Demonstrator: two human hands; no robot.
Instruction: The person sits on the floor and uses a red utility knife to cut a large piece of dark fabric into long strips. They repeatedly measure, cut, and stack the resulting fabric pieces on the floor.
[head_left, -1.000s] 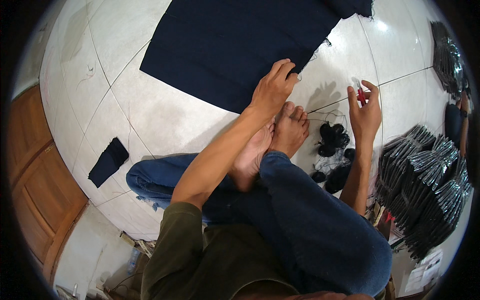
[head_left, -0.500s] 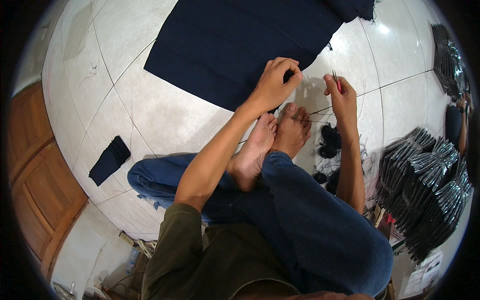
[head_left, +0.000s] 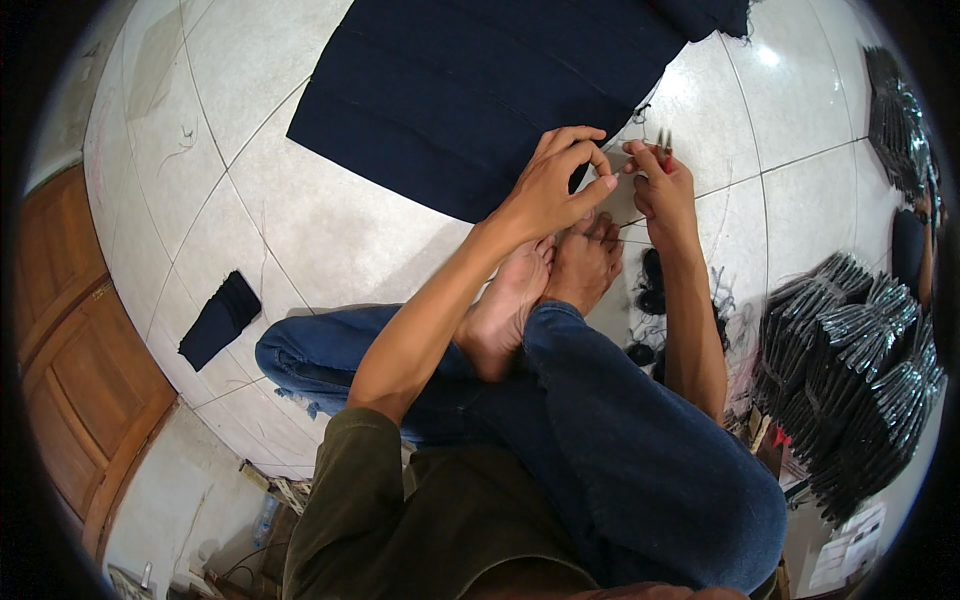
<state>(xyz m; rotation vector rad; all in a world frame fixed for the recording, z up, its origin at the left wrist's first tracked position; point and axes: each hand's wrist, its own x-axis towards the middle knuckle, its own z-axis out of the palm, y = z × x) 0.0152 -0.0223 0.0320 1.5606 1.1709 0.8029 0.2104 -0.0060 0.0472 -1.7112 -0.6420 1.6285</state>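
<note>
Step in hand looks like thread work at the cloth's edge, prob. trimming. L hand is over the lower R edge of the navy cloth, thumb & forefinger tips meeting or nearly so; can't tell if a thread's pinched there. R hand is just beside it, fingers clamped on red-handled snips, blades pointing up & away from the wearer. Next move prob. calls for a taut thread & blade tips kept clear of L fingertips.

Cloth lies flat on the pale tiled floor, just beyond the bare feet, w/ loose threads along its R edge. Black thread clumps sit nr the R forearm. Farther R: a big pile of dark, shiny bundles. To the L, a small folded navy piece, then a brown wooden door.
</note>
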